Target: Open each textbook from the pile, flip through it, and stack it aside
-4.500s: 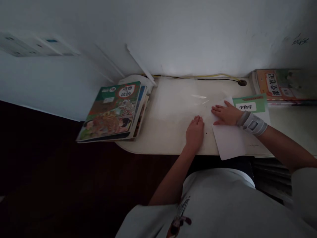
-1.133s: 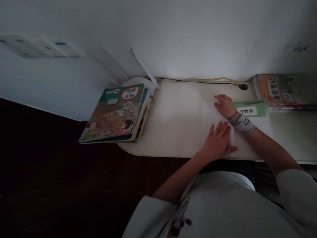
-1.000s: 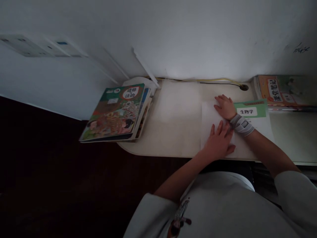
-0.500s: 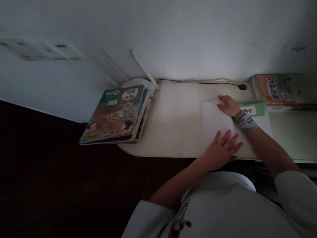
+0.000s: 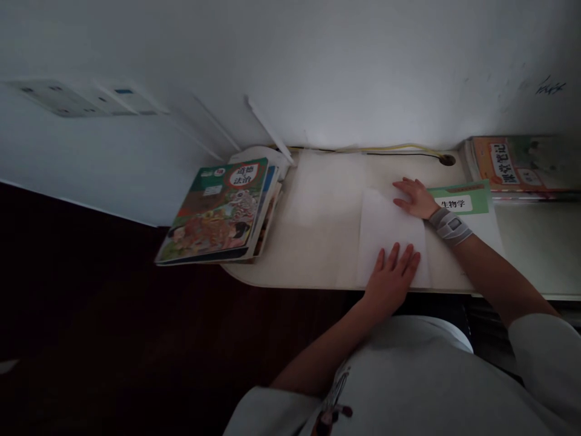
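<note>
A white sheet of paper point(image 5: 393, 227) lies flat near the desk's front edge. My left hand point(image 5: 394, 272) rests on its lower part, fingers stretched and spread. On the sheet's upper right is my right hand point(image 5: 415, 198), palm down with fingers apart, a grey wrap around its wrist. Partly behind my right hand and wrist lies a textbook point(image 5: 474, 203) with a green band and a white title label. Its left part is hidden by my hand and forearm. Neither hand grips anything.
A stack of colourful textbooks point(image 5: 213, 212) overhangs the desk's left end. More books point(image 5: 521, 160) lie against the wall at the right. A yellow cable point(image 5: 385, 147) runs along the back of the desk point(image 5: 313, 242) to a round hole point(image 5: 447, 160).
The paper has slid a little to the left, away from the green textbook. Both hands have shifted left with it, and the left hand now lies flatter on the sheet.
</note>
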Motion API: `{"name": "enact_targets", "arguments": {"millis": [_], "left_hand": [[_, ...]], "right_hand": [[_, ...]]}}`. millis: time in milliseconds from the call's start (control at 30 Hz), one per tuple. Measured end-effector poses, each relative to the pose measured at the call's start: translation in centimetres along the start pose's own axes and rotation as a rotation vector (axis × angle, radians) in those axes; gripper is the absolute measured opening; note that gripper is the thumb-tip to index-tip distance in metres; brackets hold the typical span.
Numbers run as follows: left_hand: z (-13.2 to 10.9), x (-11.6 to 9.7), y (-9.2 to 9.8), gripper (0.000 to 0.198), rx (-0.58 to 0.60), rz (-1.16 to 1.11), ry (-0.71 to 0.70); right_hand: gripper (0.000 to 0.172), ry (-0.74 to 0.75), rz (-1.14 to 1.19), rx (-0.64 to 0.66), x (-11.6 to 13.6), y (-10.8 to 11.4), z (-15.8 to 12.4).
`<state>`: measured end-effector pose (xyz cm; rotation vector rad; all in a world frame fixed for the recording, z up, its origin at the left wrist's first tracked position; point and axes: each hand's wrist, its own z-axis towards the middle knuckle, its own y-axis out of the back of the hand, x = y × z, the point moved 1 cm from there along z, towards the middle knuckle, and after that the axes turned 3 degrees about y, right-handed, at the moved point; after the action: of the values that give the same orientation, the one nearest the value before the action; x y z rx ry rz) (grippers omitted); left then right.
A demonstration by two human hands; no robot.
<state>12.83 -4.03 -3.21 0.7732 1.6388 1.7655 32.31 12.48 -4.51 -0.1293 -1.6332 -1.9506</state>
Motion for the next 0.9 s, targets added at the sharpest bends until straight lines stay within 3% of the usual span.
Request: {"name": "enact_targets", "arguments": {"millis": [267, 400, 467, 533, 567, 633, 733, 833, 900], "left_hand": [[-0.4, 1.2, -0.3, 0.055, 0.069, -0.042, 0.003], [-0.8, 3.9, 0.9, 0.068, 0.103, -0.155, 0.03], [-0.8, 6.6, 1.9, 0.061, 0.036, -0.177, 0.232], [-0.7, 9.7, 2.7, 0.054, -0.049, -0.178, 0.531], [-0.5, 11.3, 2.9, 0.053, -0.06, -0.176, 0.677], [-0.1, 13.7, 3.0, 0.055, -0.005, -0.238, 0.838], [0.4, 15.7, 3.2, 0.057, 0.035, -0.548, 0.85], [1.0, 16.1, 4.4, 0.052, -0.119, -1.125, 0.75], [2.0, 15.4, 5.6, 0.044, -0.215, -1.543, 0.612]], "right_hand": [[0.066, 0.016, -0.188, 0.115, 1.7, 0.1, -0.3], [0.068, -0.025, -0.231, 0.097, 2.1, -0.2, -0.1], [0.07, -0.042, -0.22, 0.079, 2.1, -0.3, 0.0], [0.071, -0.043, -0.219, 0.082, 2.0, -0.4, 0.1], [0.071, -0.04, -0.225, 0.09, 2.0, -0.5, 0.1], [0.071, -0.03, -0.237, 0.103, 2.1, -0.8, 0.2], [0.071, -0.066, -0.179, 0.039, 1.9, -0.5, 0.1], [0.075, -0.149, -0.027, -0.094, 0.9, 0.9, -0.7], [0.075, -0.182, 0.11, -0.185, -0.1, 2.4, -1.9]]}}
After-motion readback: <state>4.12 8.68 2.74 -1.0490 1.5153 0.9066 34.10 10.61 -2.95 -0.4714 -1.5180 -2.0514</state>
